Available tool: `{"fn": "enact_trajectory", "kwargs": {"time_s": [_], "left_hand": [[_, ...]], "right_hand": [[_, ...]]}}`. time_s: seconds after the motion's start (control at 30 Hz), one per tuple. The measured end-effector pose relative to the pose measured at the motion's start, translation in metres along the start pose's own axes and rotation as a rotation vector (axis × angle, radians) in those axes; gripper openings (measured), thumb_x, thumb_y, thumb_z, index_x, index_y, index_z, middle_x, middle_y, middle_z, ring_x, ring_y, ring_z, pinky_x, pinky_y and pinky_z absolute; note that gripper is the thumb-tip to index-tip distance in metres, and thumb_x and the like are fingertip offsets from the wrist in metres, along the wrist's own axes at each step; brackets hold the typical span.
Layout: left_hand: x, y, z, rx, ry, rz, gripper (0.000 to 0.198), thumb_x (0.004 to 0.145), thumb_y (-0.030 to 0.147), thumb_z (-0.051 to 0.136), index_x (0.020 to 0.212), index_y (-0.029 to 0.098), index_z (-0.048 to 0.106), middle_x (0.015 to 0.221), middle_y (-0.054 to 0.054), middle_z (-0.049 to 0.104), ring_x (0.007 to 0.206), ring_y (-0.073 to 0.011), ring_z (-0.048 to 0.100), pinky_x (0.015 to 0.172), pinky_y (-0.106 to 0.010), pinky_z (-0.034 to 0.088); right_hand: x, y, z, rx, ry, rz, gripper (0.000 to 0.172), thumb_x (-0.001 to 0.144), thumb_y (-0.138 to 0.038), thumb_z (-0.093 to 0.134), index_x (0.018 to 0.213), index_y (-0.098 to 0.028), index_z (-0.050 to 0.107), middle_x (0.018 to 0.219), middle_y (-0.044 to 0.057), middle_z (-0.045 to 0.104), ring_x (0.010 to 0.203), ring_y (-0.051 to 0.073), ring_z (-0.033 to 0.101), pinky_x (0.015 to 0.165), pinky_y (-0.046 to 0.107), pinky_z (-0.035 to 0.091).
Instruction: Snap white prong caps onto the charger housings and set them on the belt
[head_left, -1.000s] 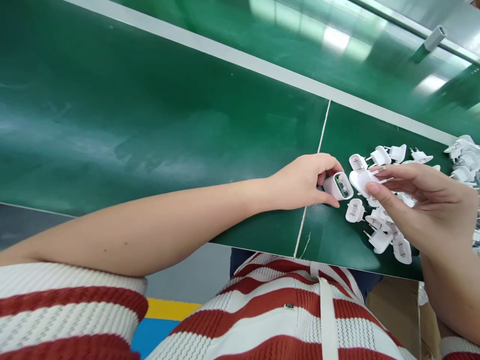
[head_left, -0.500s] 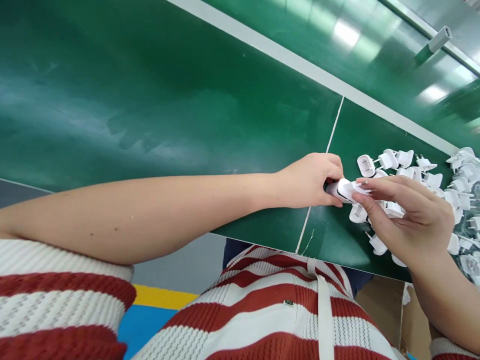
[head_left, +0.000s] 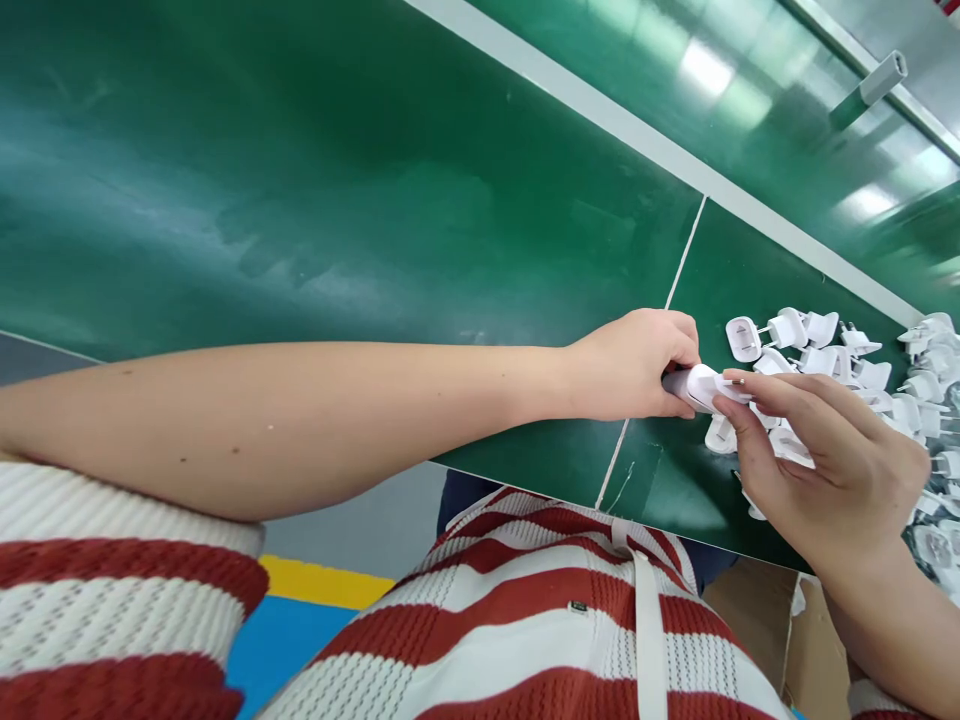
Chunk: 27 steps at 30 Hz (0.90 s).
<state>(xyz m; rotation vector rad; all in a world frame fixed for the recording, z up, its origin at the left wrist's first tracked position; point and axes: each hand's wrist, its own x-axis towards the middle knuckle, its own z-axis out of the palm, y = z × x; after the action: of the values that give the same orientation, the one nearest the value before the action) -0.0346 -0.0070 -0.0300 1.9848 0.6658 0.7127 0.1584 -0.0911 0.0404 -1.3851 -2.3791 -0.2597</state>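
Observation:
Near the seam in the green table, my left hand (head_left: 637,362) is closed round a white charger body (head_left: 679,384); its far end is hidden in my palm. A white two-pin plug head (head_left: 706,384) sits against the body's right end, its metal pins pointing right. My right hand (head_left: 844,465) pinches this plug head between thumb and forefinger, close to the pins. Loose plug heads (head_left: 787,328) of the same white kind lie on the table behind and under my right hand, several with their pins showing.
The green table (head_left: 337,200) stretches left, crossed by a white strip (head_left: 570,95) towards the back. More white plug heads (head_left: 930,340) are heaped at the right edge. A grey post (head_left: 883,78) stands at the far right. A cardboard box (head_left: 817,640) is below the table's front edge.
The dark gap between plug head and charger body has closed to a thin line. Both hands appear slightly further right in the view, which has also shifted a little.

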Motion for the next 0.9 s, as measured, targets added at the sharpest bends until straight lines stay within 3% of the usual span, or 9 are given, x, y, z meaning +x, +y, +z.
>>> {"fn": "enact_trajectory", "kwargs": {"time_s": [0.2,0.43,0.67,0.9], "left_hand": [[0.0,0.001,0.0,0.012,0.007,0.003,0.009,0.078,0.018,0.084,0.08,0.013,0.077,0.094,-0.006,0.07,0.08,-0.016,0.063,0.069,-0.029,0.046],[-0.001,0.001,0.0,0.002,0.01,0.005,0.01,0.077,0.019,0.084,0.082,0.014,0.078,0.094,-0.006,0.07,0.082,-0.0174,0.064,0.07,-0.029,0.045],[-0.001,0.001,0.002,-0.009,0.006,-0.011,0.012,0.075,0.018,0.087,0.081,0.012,0.078,0.094,-0.005,0.069,0.082,-0.0164,0.063,0.07,-0.029,0.046],[0.001,0.002,0.001,-0.004,0.008,-0.015,0.011,0.076,0.02,0.085,0.08,0.014,0.077,0.094,-0.005,0.069,0.081,-0.0171,0.063,0.069,-0.029,0.045]], "right_hand": [[0.001,0.001,-0.004,0.094,-0.005,0.074,0.032,0.09,-0.013,0.075,0.115,-0.032,0.072,0.096,0.001,0.079,0.082,0.025,0.076,0.059,0.036,0.054],[0.003,0.006,-0.007,0.057,-0.068,-0.036,0.033,0.09,-0.013,0.076,0.117,-0.032,0.07,0.092,0.0,0.079,0.073,0.024,0.075,0.054,0.036,0.049],[0.0,0.006,-0.011,-0.012,-0.103,-0.051,0.034,0.089,-0.014,0.078,0.119,-0.028,0.07,0.093,0.002,0.079,0.074,0.024,0.075,0.053,0.035,0.045],[0.011,0.008,-0.013,0.117,-0.12,-0.011,0.024,0.09,-0.014,0.076,0.109,-0.029,0.073,0.086,-0.001,0.078,0.067,0.019,0.073,0.052,0.032,0.047]]}}
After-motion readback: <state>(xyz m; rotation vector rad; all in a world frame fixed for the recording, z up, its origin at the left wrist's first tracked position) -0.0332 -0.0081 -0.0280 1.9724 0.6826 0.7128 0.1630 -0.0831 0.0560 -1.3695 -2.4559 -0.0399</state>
